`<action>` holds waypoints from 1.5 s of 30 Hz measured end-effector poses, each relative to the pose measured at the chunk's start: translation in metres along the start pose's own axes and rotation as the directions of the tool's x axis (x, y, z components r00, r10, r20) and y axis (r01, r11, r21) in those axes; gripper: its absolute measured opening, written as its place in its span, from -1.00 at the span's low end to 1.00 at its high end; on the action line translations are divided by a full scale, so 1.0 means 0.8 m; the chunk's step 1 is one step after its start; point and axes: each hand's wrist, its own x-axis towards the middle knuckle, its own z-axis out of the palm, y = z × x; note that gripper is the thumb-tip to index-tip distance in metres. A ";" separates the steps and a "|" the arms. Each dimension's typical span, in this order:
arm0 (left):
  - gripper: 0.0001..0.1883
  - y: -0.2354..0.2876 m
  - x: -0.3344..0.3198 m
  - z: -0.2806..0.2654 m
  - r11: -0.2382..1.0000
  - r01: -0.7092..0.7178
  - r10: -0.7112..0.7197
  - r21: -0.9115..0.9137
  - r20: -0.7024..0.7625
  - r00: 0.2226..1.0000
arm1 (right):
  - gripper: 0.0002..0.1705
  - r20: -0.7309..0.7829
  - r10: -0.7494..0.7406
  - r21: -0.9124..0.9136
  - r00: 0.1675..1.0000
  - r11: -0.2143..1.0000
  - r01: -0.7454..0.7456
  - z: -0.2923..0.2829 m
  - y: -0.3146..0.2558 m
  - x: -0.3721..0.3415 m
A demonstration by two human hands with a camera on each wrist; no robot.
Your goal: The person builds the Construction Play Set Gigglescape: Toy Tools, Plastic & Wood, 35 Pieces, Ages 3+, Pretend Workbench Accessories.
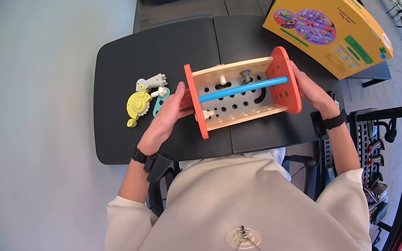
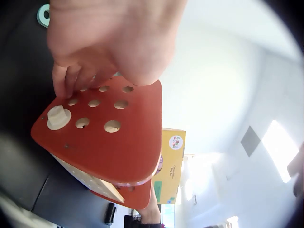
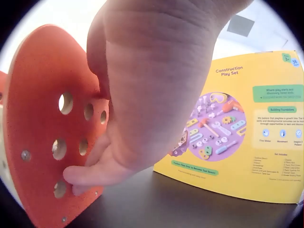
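Observation:
A toy workbench with red end panels [image 1: 283, 60], pale wooden slats [image 1: 248, 116] and a blue rod [image 1: 243, 88] between them is held over the table. My left hand [image 1: 161, 121] presses its fingers flat on the outer face of the left panel [image 2: 109, 152]. On the opposite end, my right hand [image 1: 311, 90] lays its straight fingers against the holed red panel [image 3: 38, 118]. A white bolt [image 1: 208, 114] goes through the left panel, its head [image 2: 58, 118] showing outside. Inside are a white peg [image 1: 222, 79] and a grey fastener [image 1: 245, 75].
Left of the workbench on the black table [image 1: 113, 55] lie a yellow toy saw piece [image 1: 137, 106], a pale grey piece [image 1: 154, 81] and a teal strip [image 1: 160, 103]. A big yellow box [image 1: 347, 8] stands at the right; a black rack [image 1: 397, 112] is beside the table.

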 end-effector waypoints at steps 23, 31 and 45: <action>-0.47 -0.044 -0.039 0.028 0.875 -0.484 0.478 0.000 -0.160 0.864 | -0.26 -0.181 -0.364 0.094 0.914 0.918 0.385 0.090 -0.007 -0.061; -0.65 -0.041 -0.016 -0.052 0.108 -0.002 0.813 0.994 -0.087 0.576 | -0.31 -0.167 -0.400 -0.040 0.901 0.916 0.399 0.088 -0.009 -0.066; -0.61 -0.036 0.004 -0.055 0.183 -0.032 0.857 0.982 -0.144 0.495 | -0.52 -0.262 -0.613 -0.361 0.745 0.778 0.514 0.080 -0.064 -0.092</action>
